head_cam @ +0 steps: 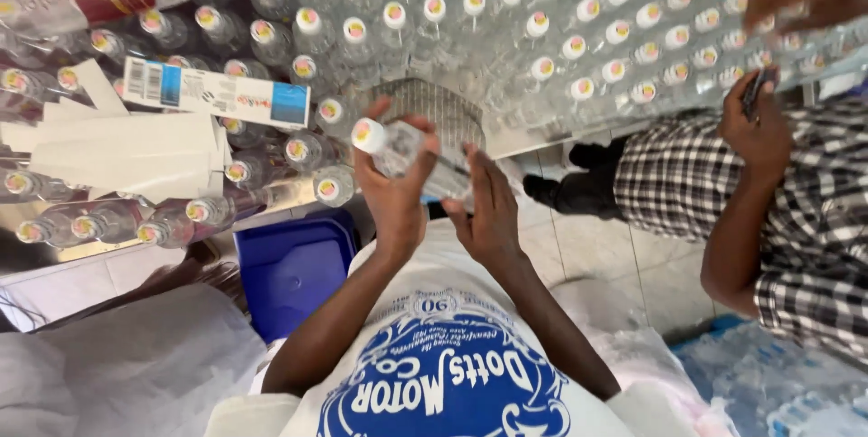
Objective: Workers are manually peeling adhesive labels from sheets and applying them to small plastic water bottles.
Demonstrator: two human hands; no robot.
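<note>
My left hand [391, 191] grips a clear plastic bottle [404, 146] just below its white cap with a pink and yellow top. The bottle lies tilted, with the cap pointing up and left. My right hand [489, 211] rests with straight fingers along the bottle's lower body, which it partly hides. Both hands are held over the edge of a table [54, 252] packed with the same kind of capped bottles [542, 21].
A stack of printed label strips [217, 93] and white paper strips [127, 152] lie on bottles at the left. A blue tub [294, 270] sits below the table edge. At right a co-worker in a checked shirt [805, 211] holds a dark object [755, 89]. Wrapped bottle packs [778, 383] lie bottom right.
</note>
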